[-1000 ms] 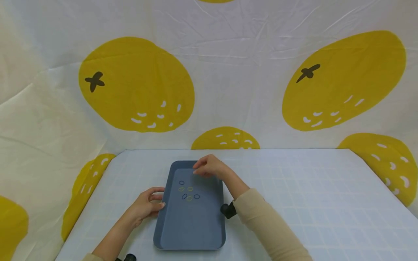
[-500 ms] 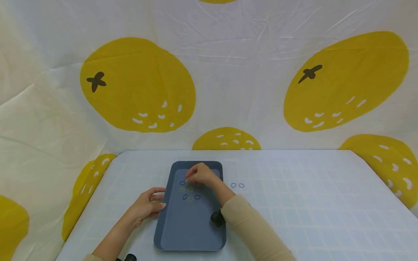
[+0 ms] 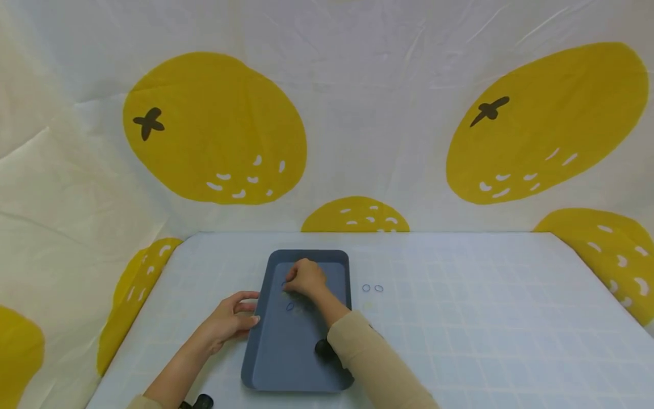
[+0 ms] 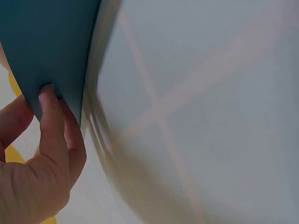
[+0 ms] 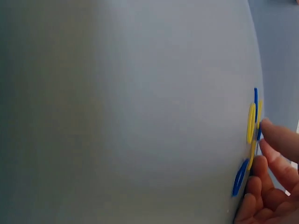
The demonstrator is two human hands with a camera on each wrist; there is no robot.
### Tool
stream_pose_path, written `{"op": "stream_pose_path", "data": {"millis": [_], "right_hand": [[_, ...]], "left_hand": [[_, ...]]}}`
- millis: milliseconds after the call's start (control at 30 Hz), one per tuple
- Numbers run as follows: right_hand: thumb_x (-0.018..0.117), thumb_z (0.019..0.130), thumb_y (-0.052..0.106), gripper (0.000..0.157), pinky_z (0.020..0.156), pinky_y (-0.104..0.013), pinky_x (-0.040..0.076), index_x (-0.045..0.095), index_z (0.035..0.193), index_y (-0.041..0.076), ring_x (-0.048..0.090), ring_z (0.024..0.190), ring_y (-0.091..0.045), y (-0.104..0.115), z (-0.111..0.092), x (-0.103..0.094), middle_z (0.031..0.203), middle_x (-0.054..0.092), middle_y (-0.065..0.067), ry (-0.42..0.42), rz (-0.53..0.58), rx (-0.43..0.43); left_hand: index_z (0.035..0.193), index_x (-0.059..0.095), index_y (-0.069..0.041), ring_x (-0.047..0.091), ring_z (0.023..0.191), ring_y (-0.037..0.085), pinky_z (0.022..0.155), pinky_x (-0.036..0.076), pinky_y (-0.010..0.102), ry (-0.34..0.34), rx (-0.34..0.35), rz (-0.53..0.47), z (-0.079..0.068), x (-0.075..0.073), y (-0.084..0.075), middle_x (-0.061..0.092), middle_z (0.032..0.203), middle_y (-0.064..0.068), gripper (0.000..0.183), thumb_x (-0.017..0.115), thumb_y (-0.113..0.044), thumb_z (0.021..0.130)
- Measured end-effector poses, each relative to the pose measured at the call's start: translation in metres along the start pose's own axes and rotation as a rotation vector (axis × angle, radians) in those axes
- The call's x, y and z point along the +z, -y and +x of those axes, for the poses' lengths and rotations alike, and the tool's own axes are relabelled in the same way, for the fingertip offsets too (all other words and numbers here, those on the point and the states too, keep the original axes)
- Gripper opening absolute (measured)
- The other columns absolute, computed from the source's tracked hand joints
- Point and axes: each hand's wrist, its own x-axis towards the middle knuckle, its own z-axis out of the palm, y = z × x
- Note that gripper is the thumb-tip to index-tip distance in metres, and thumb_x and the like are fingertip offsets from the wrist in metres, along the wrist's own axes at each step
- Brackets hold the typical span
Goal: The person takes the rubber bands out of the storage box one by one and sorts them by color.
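Note:
A blue-grey tray [image 3: 286,363] lies on the table in the head view. My left hand [image 3: 227,321] grips its left edge; in the left wrist view, my left thumb and fingers [image 4: 51,114] hold the tray's rim. Over the upper part of the tray, my right hand [image 3: 308,277] reaches down among small rubber bands. The right wrist view shows a yellow band [image 5: 251,123] and a blue band [image 5: 240,177] lying flat, with others behind them. Right fingertips touch or nearly touch another blue band [image 5: 259,131], with a gap between them. My right hand hides several bands from the head camera.
On the table right of the tray lie two blue rubber bands [image 3: 366,288] and a faint yellow one. The table [image 3: 475,318] has a pale checked cover. A white cloth with yellow fruit prints [image 3: 214,130] hangs behind and at the sides.
My right hand has moved left and down onto the bands in the tray. Its arm's shift has uncovered the bands on the table. My left hand keeps its place on the tray.

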Motion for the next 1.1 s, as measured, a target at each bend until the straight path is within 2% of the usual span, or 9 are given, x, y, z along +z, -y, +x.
{"op": "stream_pose_path", "data": {"millis": [200,400,567,733,867,1100], "right_hand": [[0.076,0.077,0.018,0.012,0.052,-0.025,0.041,0.068,0.068,0.015,0.051,0.057,-0.009,0.002,-0.007,0.005,0.066,0.061,0.007,0.007,-0.11,-0.003],[0.069,0.083,0.017,0.015,0.056,-0.027,0.043,0.066,0.068,0.014,0.054,0.063,-0.011,0.004,-0.011,0.01,0.07,0.061,0.005,0.032,-0.135,-0.018],[0.064,0.083,0.003,0.013,0.055,-0.026,0.041,0.067,0.07,0.007,0.051,0.062,-0.013,0.002,-0.011,0.005,0.073,0.063,-0.002,0.065,0.019,-0.059],[0.064,0.082,-0.001,0.013,0.053,-0.025,0.039,0.068,0.071,0.001,0.047,0.059,-0.013,0.002,-0.007,-0.02,0.074,0.064,-0.006,0.074,0.183,-0.085],[0.065,0.085,0.004,0.011,0.061,-0.027,0.043,0.069,0.076,0.002,0.051,0.066,-0.012,0.0,-0.003,-0.043,0.077,0.064,-0.004,0.108,0.299,-0.091],[0.065,0.086,0.003,0.009,0.078,-0.037,0.051,0.068,0.09,-0.004,0.063,0.08,-0.019,-0.005,-0.008,-0.074,0.084,0.067,-0.011,0.152,0.547,-0.047]], "left_hand": [[0.135,0.037,0.005,0.061,0.087,0.022,0.07,0.051,0.037,0.029,-0.003,0.009,-0.002,0.0,0.003,0.051,0.12,0.026,0.058,0.063,0.003,0.083],[0.135,0.035,0.005,0.061,0.087,0.023,0.07,0.051,0.037,0.047,0.013,0.011,-0.005,-0.002,0.007,0.05,0.121,0.027,0.059,0.063,0.002,0.083],[0.135,0.035,0.005,0.061,0.086,0.022,0.069,0.051,0.037,0.044,0.006,0.01,-0.005,-0.003,0.007,0.051,0.119,0.026,0.059,0.062,0.003,0.083],[0.135,0.036,0.004,0.061,0.084,0.022,0.067,0.051,0.037,0.017,0.002,0.004,-0.002,-0.001,0.002,0.05,0.119,0.026,0.058,0.062,0.004,0.083],[0.134,0.038,0.004,0.061,0.084,0.022,0.066,0.051,0.037,-0.008,0.001,0.007,-0.001,0.001,-0.001,0.05,0.12,0.027,0.057,0.061,0.007,0.082],[0.134,0.036,0.005,0.061,0.084,0.022,0.066,0.051,0.036,0.014,0.013,0.02,0.0,0.0,-0.002,0.051,0.117,0.026,0.058,0.062,0.006,0.082]]}}
